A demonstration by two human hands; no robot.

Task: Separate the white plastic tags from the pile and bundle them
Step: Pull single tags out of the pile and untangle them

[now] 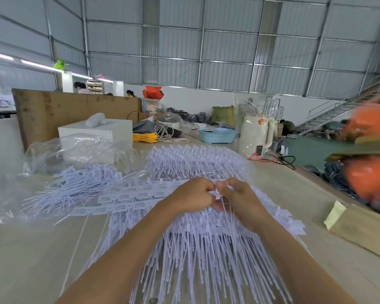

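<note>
A big pile of white plastic tags point(198, 244) with long thin tails covers the middle of the table, tails fanning toward me. My left hand point(190, 197) and my right hand point(239, 200) meet above the pile's centre. Both pinch the head of a white tag point(218, 194) between their fingertips, and its thin tail hangs down between my wrists. Rows of joined tag strips point(127, 197) lie just left of my hands. A looser heap of tags point(75, 185) lies further left, and another stack point(195, 161) lies behind my hands.
Crumpled clear plastic bags point(79, 150) sit at the back left by a white box point(94, 130). A brown cardboard box point(364, 229) stands at the right edge. A blue basket point(217, 135), yellow cord point(145, 137) and white appliance point(256, 134) stand behind. A person in orange point(373, 161) is at the right.
</note>
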